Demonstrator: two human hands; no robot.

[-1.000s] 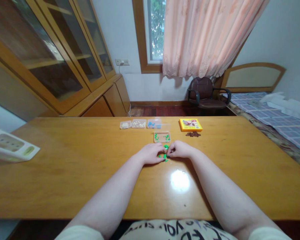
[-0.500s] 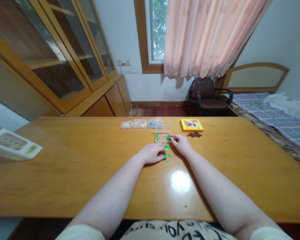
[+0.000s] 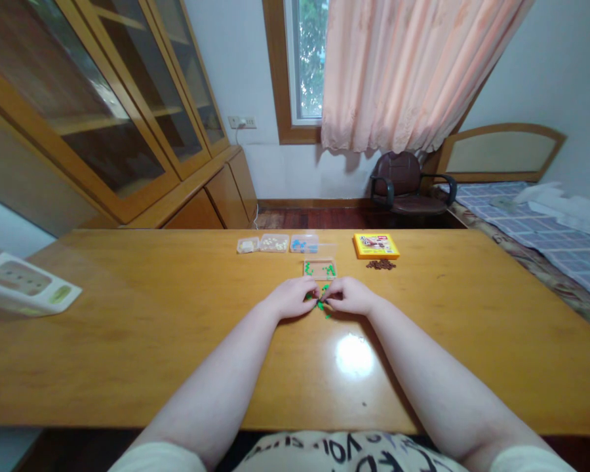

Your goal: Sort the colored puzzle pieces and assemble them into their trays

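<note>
Small green pieces [image 3: 320, 305], like toy bricks, lie on the wooden table between my two hands, partly hidden by the fingers. My left hand [image 3: 295, 298] rests at their left, thumb and fingers closed together at a green piece. From the right, my right hand [image 3: 347, 295] meets it with fingertips pinched at the same spot; which piece each hand grips is too small to be sure. One loose green piece [image 3: 328, 316] lies just nearer to me. Right behind the hands stands a clear shallow box [image 3: 319, 278] with green pieces at both its ends.
At the table's far side stand a box of blue pieces [image 3: 303, 245], a box of whitish pieces [image 3: 274, 244] and a smaller clear box [image 3: 247, 246]. A yellow box [image 3: 376, 246] has brown pieces [image 3: 381, 265] before it. A white object [image 3: 29, 285] stands far left.
My right hand went from the green pieces to the clear box's right end, then came back to meet my left hand. The left hand stayed near the pieces, its fingers drawing closer together.
</note>
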